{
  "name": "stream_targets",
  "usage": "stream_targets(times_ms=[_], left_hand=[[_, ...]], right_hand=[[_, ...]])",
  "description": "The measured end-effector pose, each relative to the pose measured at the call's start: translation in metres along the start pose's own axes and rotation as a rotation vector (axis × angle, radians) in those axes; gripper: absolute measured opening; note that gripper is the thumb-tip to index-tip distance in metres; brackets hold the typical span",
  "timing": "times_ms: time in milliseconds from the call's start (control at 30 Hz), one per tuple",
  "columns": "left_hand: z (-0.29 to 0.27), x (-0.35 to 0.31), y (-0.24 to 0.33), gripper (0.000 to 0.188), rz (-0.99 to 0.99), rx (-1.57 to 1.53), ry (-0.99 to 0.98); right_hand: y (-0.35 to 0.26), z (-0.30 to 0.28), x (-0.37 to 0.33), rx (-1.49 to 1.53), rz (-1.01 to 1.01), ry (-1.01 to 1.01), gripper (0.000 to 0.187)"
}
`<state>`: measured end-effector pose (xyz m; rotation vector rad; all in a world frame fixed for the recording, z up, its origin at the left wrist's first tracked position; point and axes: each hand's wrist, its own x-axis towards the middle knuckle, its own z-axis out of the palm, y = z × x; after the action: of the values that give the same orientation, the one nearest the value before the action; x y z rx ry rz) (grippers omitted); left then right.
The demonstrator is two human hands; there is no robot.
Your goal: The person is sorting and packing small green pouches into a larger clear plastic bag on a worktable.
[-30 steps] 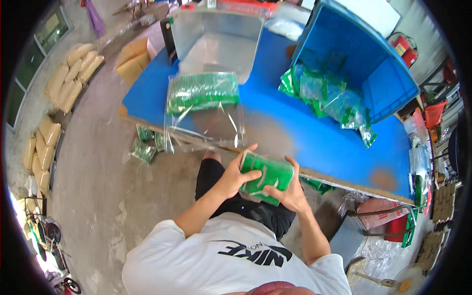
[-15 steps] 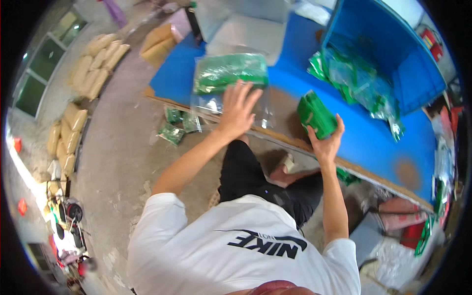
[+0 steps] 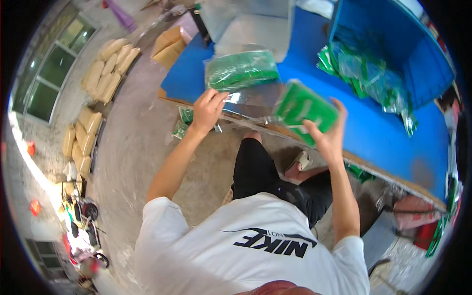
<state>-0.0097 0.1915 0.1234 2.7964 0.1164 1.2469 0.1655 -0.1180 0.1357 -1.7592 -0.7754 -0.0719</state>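
Observation:
A clear plastic bag (image 3: 253,98) lies near the front edge of the table, with green packets (image 3: 241,69) showing through its far part. My left hand (image 3: 207,112) is closed in a pinch on the bag's near left edge. In my right hand (image 3: 332,132) is a green packet (image 3: 304,105), gripped with the thumb across its face and the fingers behind. Its broad side faces up, slightly blurred, and its left end is beside or over the near right part of the bag. Whether it is one packet or a stack, I cannot tell.
A blue bin (image 3: 425,81) lies on its side at the right, green plastic packets (image 3: 368,76) spilling from it onto the blue tabletop (image 3: 383,142). Behind the bag stands a translucent container (image 3: 253,37). A cardboard box (image 3: 168,46) is at the far left; small green packets (image 3: 181,129) lie below the edge.
My left hand has gone from lying spread on the bag to pinching its near left edge. My right hand has moved left and turned the green packet from edge-on to broad side up.

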Motion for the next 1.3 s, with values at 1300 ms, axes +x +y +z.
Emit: stream_targets(times_ms=[1300], left_hand=[[0.095,0.049,-0.040,0.065,-0.731,-1.459,-0.526]], right_hand=[[0.049,0.112,0.097,0.135,0.641,-0.149,0.106]])
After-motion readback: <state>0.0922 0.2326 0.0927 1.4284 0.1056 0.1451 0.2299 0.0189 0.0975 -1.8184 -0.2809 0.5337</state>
